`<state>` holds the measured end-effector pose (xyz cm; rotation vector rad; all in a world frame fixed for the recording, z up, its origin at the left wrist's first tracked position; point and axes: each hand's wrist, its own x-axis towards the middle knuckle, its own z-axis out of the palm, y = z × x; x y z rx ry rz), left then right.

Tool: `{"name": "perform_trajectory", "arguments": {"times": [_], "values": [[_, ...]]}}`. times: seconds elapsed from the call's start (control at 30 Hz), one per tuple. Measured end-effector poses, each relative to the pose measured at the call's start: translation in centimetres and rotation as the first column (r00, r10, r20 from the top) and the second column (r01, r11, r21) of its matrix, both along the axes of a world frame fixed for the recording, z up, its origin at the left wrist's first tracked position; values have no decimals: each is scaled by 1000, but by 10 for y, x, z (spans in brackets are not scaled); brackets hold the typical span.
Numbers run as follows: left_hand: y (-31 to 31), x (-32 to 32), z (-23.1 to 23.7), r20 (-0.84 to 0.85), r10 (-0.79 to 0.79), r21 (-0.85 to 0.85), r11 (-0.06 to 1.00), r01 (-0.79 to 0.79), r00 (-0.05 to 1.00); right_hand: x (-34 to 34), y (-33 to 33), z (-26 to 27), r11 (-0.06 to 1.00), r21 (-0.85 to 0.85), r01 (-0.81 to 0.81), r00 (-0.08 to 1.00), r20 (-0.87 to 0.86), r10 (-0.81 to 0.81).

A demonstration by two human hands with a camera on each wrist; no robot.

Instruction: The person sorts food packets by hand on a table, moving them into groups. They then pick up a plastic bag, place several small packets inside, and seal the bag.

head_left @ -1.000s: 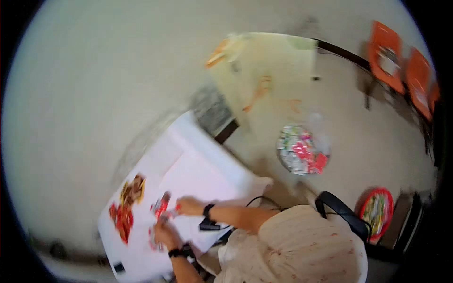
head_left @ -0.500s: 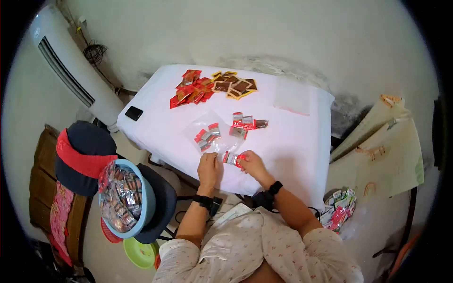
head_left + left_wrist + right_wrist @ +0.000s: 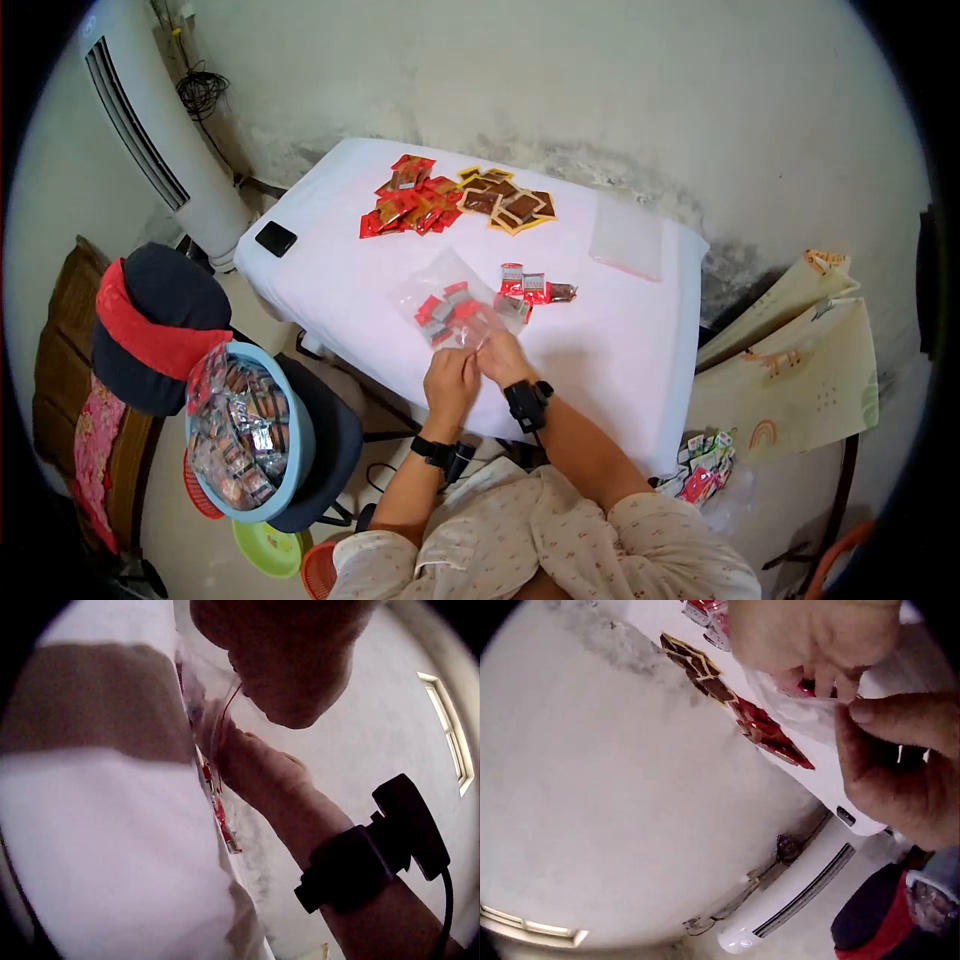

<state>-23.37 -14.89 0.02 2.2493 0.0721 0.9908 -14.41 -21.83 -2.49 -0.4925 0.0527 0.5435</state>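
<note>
A clear plastic bag with several red-and-silver packets inside lies on the white-covered table. My left hand pinches the bag's near edge between thumb and finger; the right wrist view shows this left-hand grip closely. The fingers of my right hand are at the bag's mouth, under the clear film, holding a red packet partly hidden by them. In the left wrist view, film surrounds the right hand's fingertips. More red-and-silver packets lie just right of the bag.
Behind are piles of red packets and yellow-edged brown packets. A flat clear bag lies right, a black phone left. A blue tub of packets stands on a chair at left; a patterned sheet is at right.
The view has swung from the right side to the table. My right hand has moved left with the red packet, from beside the bag to its mouth. My left hand now pinches the bag's edge.
</note>
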Motion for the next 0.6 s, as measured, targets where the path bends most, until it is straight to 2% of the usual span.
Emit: {"name": "perform_trajectory", "arguments": {"times": [0.03, 0.1, 0.13, 0.2, 0.3, 0.4, 0.53, 0.6], "values": [[1, 0, -1, 1, -8, -10, 1000, 8, 1000, 1, 0, -4, 1000, -2, 4, 1000, 0, -4], [3, -4, -2, -1, -7, -12, 1000, 7, 1000, 1, 1, -10, 992, 128, 7, 1000, -26, -4], [4, -6, -3, -4, -2, -11, 1000, 2, 1000, 0, 2, -13, 992, 128, 12, 1000, -30, -8], [6, -7, -6, -8, 4, -16, 1000, -4, 1000, -9, 5, -3, 998, -15, 69, 996, -61, -70], [7, -7, -6, 1, 15, -22, 1000, -15, 1000, -5, 13, -14, 992, 42, 120, 989, -91, -115], [8, -6, -8, 16, 8, -18, 1000, -8, 1000, 10, 21, -11, 990, 103, 94, 995, -50, -89], [9, -7, -5, -3, -3, 17, 1000, 3, 1000, 13, 17, -14, 986, 103, 132, 988, -97, -122], [8, -7, -5, -17, -5, 13, 1000, 6, 1000, 16, 14, -40, 974, 226, 2, 997, 75, -19]]}}
